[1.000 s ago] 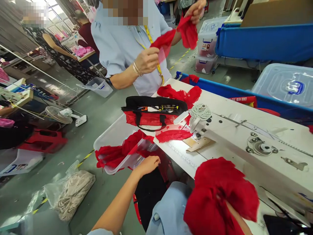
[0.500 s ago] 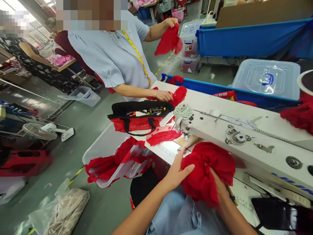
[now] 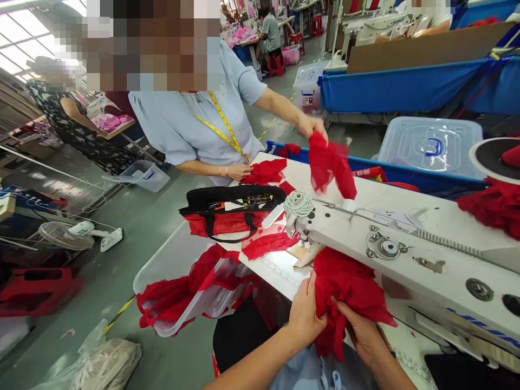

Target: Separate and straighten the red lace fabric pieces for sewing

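A bunched piece of red fabric (image 3: 345, 287) is held between my two hands at the front edge of the sewing table. My left hand (image 3: 306, 309) grips its left side, thumb and fingers closed on the cloth. On its lower right, my right hand (image 3: 361, 327) pinches a fold; some fingertips are hidden. Just beyond the cloth is the head of a white sewing machine (image 3: 390, 246), with a coil of pale green cord (image 3: 298, 204) on top. A strip of red lace (image 3: 270, 245) lies left of the needle area.
A co-worker's hand (image 3: 312, 129) holds red cloth over the table's far side. A red and black tool bag (image 3: 227, 219) stands on the table's left end. Below it, a clear plastic bin (image 3: 162, 265) has red fabric over its rim. A blue fabric trough (image 3: 365, 167) runs behind.
The co-worker's raised hand has brought its red cloth down and rightward over the table, while the other hand has shifted left. My hands have moved slightly down and spread the bundle looser.
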### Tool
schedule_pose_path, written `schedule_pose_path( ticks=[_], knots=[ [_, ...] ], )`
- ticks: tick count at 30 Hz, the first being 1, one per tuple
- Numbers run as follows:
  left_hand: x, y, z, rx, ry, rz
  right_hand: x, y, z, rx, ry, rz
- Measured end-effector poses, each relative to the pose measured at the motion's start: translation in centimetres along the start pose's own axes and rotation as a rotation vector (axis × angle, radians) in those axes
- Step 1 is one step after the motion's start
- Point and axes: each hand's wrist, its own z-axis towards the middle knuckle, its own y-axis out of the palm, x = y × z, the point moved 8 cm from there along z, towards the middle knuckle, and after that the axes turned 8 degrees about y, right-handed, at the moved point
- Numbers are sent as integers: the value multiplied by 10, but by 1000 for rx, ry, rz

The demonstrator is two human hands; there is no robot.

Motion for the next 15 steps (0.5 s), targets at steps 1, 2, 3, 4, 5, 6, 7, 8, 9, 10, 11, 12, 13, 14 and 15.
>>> schedule_pose_path(
  ticks=[1,2,3,4,5,6,7,8,9,10,11,12,13,14,15],
  knots=[
    [-1,1,0,8,-4,18,-4,1,-3,6,1,-37],
    [-1,1,1,7,-10,39,-8,1,-6,19,17,-65],
    [-2,3,2,-3,-14,62,-10,0,-9,35,40,-75],
    [-2,4,3,-22,-16,86,-11,-3,-11,50,53,-65],
    [-2,5,4,-45,-19,107,-13,-6,-13,69,61,-38],
    [-1,6,5,-66,-18,127,-14,-11,-15,91,63,-2],
    [0,6,7,-84,-16,143,-14,-16,-15,104,67,29],
    [1,6,9,-99,-12,155,-14,-19,-16,102,77,45],
    [3,5,11,-112,-4,164,-13,-22,-15,92,91,43],
    [5,4,14,-121,6,171,-11,-24,-15,83,104,29],
    [8,3,16,-133,16,179,-10,-26,-14,78,112,15],
    [10,2,18,-148,24,189,-10,-28,-14,83,112,5],
    [13,1,21,-164,27,201,-10,-31,-14,99,100,1],
    [15,1,23,-181,28,214,-11,-34,-14,121,78,2],
    [17,1,26,-196,28,227,-13,-37,-15,143,50,-3]
  ],
)
